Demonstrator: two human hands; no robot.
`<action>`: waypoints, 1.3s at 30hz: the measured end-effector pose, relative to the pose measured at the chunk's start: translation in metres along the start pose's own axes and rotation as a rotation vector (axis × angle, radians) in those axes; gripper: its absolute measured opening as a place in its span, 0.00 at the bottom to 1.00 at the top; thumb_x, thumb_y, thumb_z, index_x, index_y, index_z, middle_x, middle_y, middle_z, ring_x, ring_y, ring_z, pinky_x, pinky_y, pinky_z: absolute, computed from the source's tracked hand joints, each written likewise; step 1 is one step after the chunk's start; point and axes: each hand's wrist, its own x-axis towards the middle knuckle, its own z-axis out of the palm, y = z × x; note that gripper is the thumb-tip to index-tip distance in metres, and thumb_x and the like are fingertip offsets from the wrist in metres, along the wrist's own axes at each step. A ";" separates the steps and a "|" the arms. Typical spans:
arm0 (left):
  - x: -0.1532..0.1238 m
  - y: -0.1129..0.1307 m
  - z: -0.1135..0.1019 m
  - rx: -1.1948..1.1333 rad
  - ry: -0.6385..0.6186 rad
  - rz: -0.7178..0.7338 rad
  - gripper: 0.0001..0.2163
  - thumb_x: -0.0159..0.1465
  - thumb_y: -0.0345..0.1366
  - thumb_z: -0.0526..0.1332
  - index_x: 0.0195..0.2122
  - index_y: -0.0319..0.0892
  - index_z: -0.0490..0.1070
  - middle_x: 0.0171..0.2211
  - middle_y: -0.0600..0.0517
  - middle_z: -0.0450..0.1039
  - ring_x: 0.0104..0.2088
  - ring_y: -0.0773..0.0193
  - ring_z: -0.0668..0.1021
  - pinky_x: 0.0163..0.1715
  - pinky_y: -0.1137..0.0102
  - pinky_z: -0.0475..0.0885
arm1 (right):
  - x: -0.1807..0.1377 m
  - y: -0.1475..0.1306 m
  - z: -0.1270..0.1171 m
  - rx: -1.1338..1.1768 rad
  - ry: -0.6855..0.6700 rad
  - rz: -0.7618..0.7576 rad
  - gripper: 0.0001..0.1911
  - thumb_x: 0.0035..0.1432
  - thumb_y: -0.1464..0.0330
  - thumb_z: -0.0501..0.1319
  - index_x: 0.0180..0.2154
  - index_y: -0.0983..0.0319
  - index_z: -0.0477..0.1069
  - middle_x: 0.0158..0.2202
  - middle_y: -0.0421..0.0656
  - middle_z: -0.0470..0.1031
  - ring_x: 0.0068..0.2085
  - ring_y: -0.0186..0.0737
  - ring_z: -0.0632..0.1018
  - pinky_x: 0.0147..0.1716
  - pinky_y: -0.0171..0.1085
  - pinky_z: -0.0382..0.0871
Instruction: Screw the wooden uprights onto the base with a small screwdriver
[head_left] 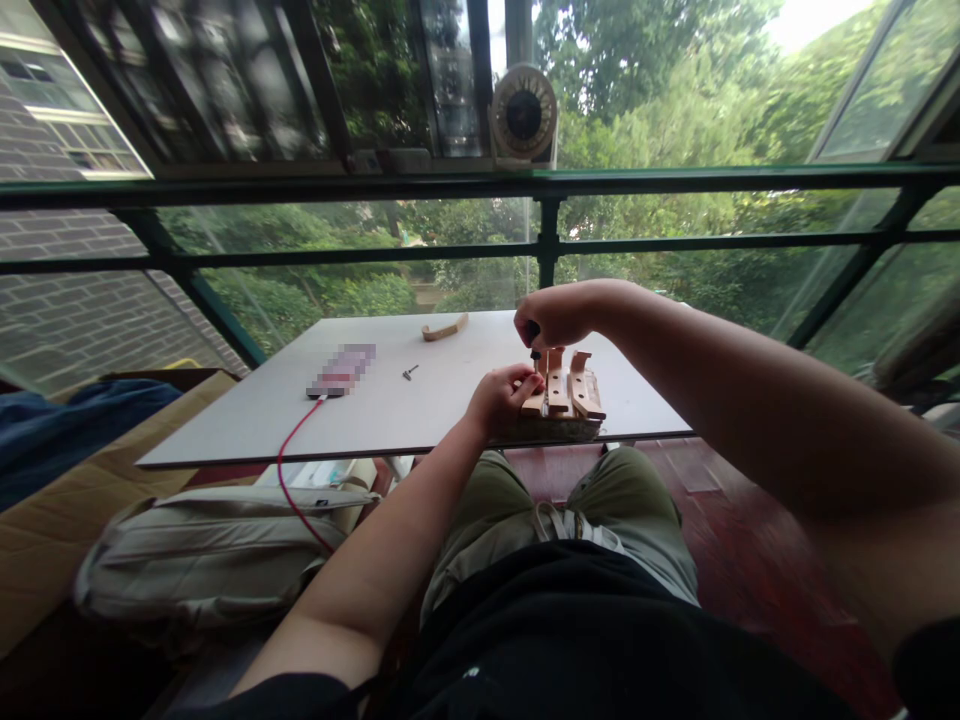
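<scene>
My right hand (549, 318) is closed around the dark handle of a screwdriver (535, 354) that points down. Under it, my left hand (504, 398) pinches at the screwdriver's lower end, over the leftmost of several curved wooden hooks (557, 384). Whatever sits between the left fingertips is hidden. The hooks stand side by side on a small rack base (559, 430) at the table's front edge, and dark holes show in the two on the right. A separate curved wooden piece (445, 328) lies at the back of the table, apart from both hands.
On the white table (390, 420) lie a few small dark screws (409, 372) and a blurred-out phone (341, 373) with a red cable (289, 440) running off the front edge. A backpack (202, 550) and a cardboard box (112, 450) are at the left. A railing (465, 183) runs behind.
</scene>
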 end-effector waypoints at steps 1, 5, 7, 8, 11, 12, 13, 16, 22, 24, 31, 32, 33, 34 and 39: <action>0.000 0.001 0.000 0.014 0.000 0.007 0.15 0.67 0.45 0.54 0.35 0.42 0.76 0.35 0.50 0.80 0.34 0.64 0.78 0.37 0.72 0.71 | 0.000 -0.002 -0.002 -0.003 -0.027 0.017 0.12 0.56 0.67 0.64 0.41 0.66 0.78 0.32 0.45 0.79 0.33 0.38 0.76 0.35 0.36 0.63; 0.000 0.002 0.001 0.047 0.006 0.032 0.15 0.67 0.44 0.54 0.35 0.42 0.76 0.35 0.51 0.80 0.35 0.64 0.78 0.38 0.72 0.71 | -0.001 -0.013 -0.008 -0.091 -0.093 0.076 0.14 0.59 0.64 0.62 0.35 0.70 0.78 0.24 0.45 0.77 0.29 0.38 0.76 0.36 0.38 0.64; 0.000 0.002 0.002 0.056 0.010 0.033 0.14 0.67 0.43 0.54 0.36 0.42 0.77 0.35 0.51 0.80 0.36 0.63 0.79 0.39 0.72 0.72 | -0.001 -0.016 -0.010 -0.143 -0.114 0.091 0.16 0.59 0.63 0.61 0.32 0.71 0.78 0.22 0.45 0.76 0.28 0.38 0.75 0.36 0.38 0.64; 0.000 0.002 0.002 0.061 0.012 0.037 0.14 0.67 0.43 0.54 0.36 0.42 0.77 0.35 0.51 0.80 0.36 0.63 0.79 0.40 0.72 0.72 | 0.000 -0.017 -0.011 -0.158 -0.124 0.099 0.17 0.60 0.63 0.60 0.31 0.72 0.78 0.22 0.45 0.76 0.28 0.37 0.75 0.35 0.38 0.64; 0.001 0.002 0.003 0.075 0.013 0.058 0.14 0.67 0.42 0.54 0.36 0.42 0.77 0.36 0.51 0.80 0.37 0.63 0.79 0.40 0.71 0.71 | 0.001 -0.019 -0.011 -0.174 -0.137 0.117 0.19 0.61 0.62 0.59 0.31 0.72 0.78 0.21 0.45 0.75 0.27 0.37 0.75 0.35 0.37 0.65; 0.001 0.001 0.003 0.078 0.013 0.064 0.14 0.67 0.42 0.54 0.36 0.42 0.77 0.36 0.51 0.80 0.37 0.63 0.79 0.40 0.71 0.71 | 0.001 -0.019 -0.010 -0.173 -0.137 0.122 0.20 0.61 0.61 0.58 0.31 0.72 0.78 0.21 0.45 0.75 0.27 0.37 0.75 0.35 0.37 0.65; 0.001 0.002 0.003 0.082 0.013 0.068 0.14 0.67 0.41 0.54 0.36 0.42 0.77 0.35 0.51 0.80 0.37 0.63 0.78 0.40 0.71 0.71 | 0.002 -0.019 -0.009 -0.171 -0.138 0.129 0.20 0.61 0.61 0.57 0.30 0.72 0.78 0.21 0.46 0.76 0.27 0.38 0.75 0.35 0.38 0.65; 0.001 0.001 0.003 0.083 0.011 0.070 0.14 0.68 0.41 0.54 0.35 0.42 0.77 0.35 0.51 0.80 0.36 0.63 0.78 0.40 0.71 0.71 | 0.002 -0.017 -0.007 -0.156 -0.152 0.152 0.23 0.62 0.59 0.55 0.30 0.72 0.79 0.23 0.47 0.76 0.29 0.40 0.76 0.35 0.38 0.66; 0.001 0.000 0.004 0.081 0.006 0.072 0.14 0.68 0.42 0.53 0.35 0.42 0.76 0.35 0.50 0.79 0.36 0.63 0.78 0.39 0.71 0.71 | 0.003 -0.010 -0.005 -0.091 -0.197 0.190 0.29 0.65 0.55 0.51 0.30 0.72 0.79 0.25 0.50 0.77 0.31 0.43 0.78 0.37 0.40 0.67; 0.001 0.000 0.003 0.092 0.008 0.071 0.14 0.68 0.42 0.54 0.36 0.42 0.77 0.35 0.50 0.79 0.36 0.63 0.78 0.39 0.71 0.71 | 0.003 -0.009 -0.004 -0.070 -0.197 0.198 0.30 0.65 0.54 0.51 0.29 0.72 0.79 0.25 0.50 0.77 0.30 0.43 0.78 0.37 0.41 0.67; 0.002 -0.001 0.004 0.058 -0.008 0.060 0.14 0.68 0.42 0.54 0.34 0.42 0.75 0.34 0.51 0.79 0.35 0.63 0.78 0.38 0.71 0.71 | 0.003 -0.005 0.003 0.025 -0.154 0.198 0.27 0.64 0.55 0.54 0.33 0.72 0.78 0.25 0.50 0.77 0.28 0.41 0.77 0.33 0.41 0.68; 0.002 -0.001 0.004 0.052 -0.010 0.057 0.14 0.67 0.42 0.54 0.33 0.42 0.75 0.33 0.51 0.79 0.34 0.64 0.77 0.38 0.71 0.71 | 0.002 -0.005 0.005 0.044 -0.133 0.177 0.24 0.63 0.56 0.56 0.36 0.71 0.78 0.26 0.49 0.78 0.28 0.41 0.77 0.33 0.40 0.68; 0.002 -0.001 0.004 0.047 -0.011 0.054 0.13 0.67 0.42 0.54 0.33 0.42 0.74 0.33 0.51 0.79 0.34 0.64 0.77 0.38 0.71 0.71 | 0.001 -0.005 0.006 0.065 -0.112 0.152 0.21 0.61 0.58 0.59 0.39 0.71 0.78 0.27 0.48 0.78 0.28 0.40 0.77 0.32 0.39 0.68; 0.002 -0.002 0.005 0.041 -0.010 0.051 0.13 0.68 0.42 0.53 0.33 0.42 0.74 0.33 0.51 0.79 0.34 0.64 0.78 0.38 0.71 0.72 | -0.001 -0.005 0.007 0.083 -0.093 0.128 0.19 0.59 0.61 0.62 0.43 0.70 0.77 0.28 0.47 0.79 0.28 0.39 0.77 0.31 0.38 0.68; 0.003 -0.003 0.005 0.042 -0.010 0.051 0.14 0.68 0.41 0.53 0.33 0.42 0.74 0.33 0.50 0.79 0.35 0.63 0.78 0.38 0.71 0.72 | -0.007 -0.012 0.004 0.089 -0.091 0.105 0.18 0.57 0.69 0.63 0.48 0.70 0.74 0.29 0.46 0.79 0.28 0.39 0.78 0.30 0.36 0.68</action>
